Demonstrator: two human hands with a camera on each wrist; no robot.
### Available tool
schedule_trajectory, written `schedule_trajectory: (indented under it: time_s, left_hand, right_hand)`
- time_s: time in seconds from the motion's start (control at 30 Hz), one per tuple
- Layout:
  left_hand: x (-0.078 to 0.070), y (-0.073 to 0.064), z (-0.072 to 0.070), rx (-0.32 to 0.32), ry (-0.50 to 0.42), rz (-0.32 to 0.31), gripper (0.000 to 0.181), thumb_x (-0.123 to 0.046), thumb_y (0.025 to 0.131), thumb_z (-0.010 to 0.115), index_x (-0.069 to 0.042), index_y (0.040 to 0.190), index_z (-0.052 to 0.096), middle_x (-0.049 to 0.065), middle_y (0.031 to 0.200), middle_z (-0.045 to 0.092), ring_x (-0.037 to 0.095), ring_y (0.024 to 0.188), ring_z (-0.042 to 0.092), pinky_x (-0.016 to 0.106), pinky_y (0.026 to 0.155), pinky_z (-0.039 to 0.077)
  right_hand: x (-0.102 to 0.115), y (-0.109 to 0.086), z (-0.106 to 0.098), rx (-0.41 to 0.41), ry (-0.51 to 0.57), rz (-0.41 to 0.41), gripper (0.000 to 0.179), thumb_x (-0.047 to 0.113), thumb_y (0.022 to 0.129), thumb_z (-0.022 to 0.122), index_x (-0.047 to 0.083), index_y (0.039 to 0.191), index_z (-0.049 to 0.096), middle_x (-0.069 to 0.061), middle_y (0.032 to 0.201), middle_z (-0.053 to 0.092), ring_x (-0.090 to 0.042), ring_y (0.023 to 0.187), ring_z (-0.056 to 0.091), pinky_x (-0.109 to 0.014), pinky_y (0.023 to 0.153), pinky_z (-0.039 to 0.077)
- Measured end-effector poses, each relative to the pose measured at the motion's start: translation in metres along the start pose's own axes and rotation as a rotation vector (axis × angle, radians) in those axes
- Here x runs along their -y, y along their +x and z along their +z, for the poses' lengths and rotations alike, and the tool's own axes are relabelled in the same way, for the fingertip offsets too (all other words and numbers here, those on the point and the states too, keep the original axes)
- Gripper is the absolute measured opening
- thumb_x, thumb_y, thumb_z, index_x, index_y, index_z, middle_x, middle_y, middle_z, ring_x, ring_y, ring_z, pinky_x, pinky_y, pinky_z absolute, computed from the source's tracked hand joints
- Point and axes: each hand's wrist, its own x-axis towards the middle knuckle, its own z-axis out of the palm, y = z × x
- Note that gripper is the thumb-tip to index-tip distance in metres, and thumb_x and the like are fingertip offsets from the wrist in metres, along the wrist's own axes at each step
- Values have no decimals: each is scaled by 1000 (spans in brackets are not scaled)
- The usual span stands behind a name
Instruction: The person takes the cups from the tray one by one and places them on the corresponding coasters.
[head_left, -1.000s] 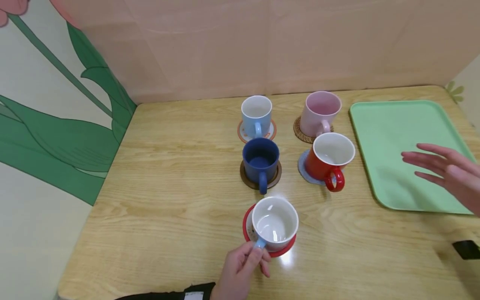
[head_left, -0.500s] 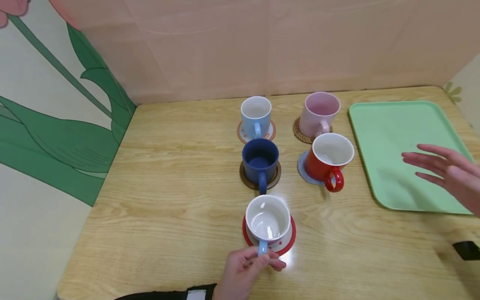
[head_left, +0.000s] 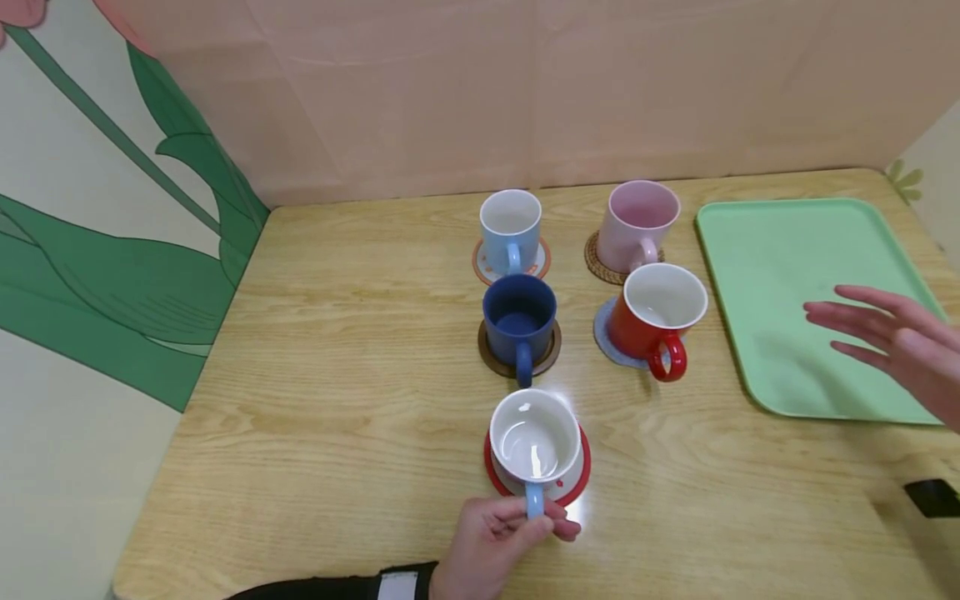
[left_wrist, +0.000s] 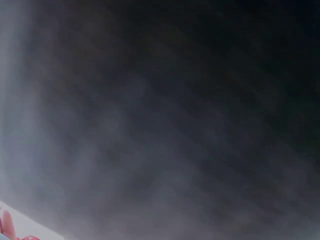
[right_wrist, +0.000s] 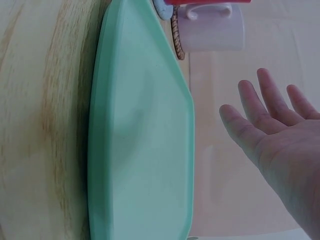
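Note:
In the head view my left hand (head_left: pixel 495 537) pinches the light blue handle of a mug with a white inside (head_left: pixel 534 437). That mug is over a red-rimmed white coaster (head_left: pixel 577 483), set toward the coaster's left side, its handle pointing at me. My right hand (head_left: pixel 896 346) hovers over the light green tray (head_left: pixel 810 250), fingers spread and holding nothing; the right wrist view shows the same open hand (right_wrist: pixel 285 130) beside the tray (right_wrist: pixel 150 150). Most of the left wrist view is dark and blurred, with a bit of a finger (left_wrist: pixel 7 225) at the lower left corner.
Beyond the held mug stand a dark blue mug (head_left: pixel 517 321) on a brown coaster, a light blue mug (head_left: pixel 512 237), a pink mug (head_left: pixel 637 229) on a woven coaster and a red mug (head_left: pixel 648 317) on a grey-blue coaster. A black object (head_left: pixel 932 497) shows at the right edge.
The held mug has shifted left on its coaster, and its handle has swung rightward to face me, my left hand going with it. The right hand has stayed put.

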Motion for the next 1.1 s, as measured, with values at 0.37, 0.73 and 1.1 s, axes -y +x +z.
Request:
schedule_trajectory:
  time_s: [0.37,0.73,1.1]
  left_hand:
    - [10,0,-4,45,26,68,25,2,100,58,25,108,61,38,97,68,18,102,73,26,93,53]
    - [15,1,-6,100,26,152,25,1,102,55,24,108,61,35,98,69,30,102,73,29,92,54]
    - [16,-1,-2,66,69,58,23,0,102,55,21,107,62,40,97,66,16,101,72,28,93,53]
  right_hand:
    - [-1,2,1,7,25,-15,52,-7,103,9,-17,154,6,-22,157,40,-22,144,41,-23,108,41]
    - [0,7,5,66,98,-71,51,-8,103,7,-19,152,3,-27,157,37,-27,146,36,-25,111,39]
    - [1,4,7,55,106,-67,51,-7,104,8,-18,153,3,-27,157,37,-27,146,37,-26,111,39]
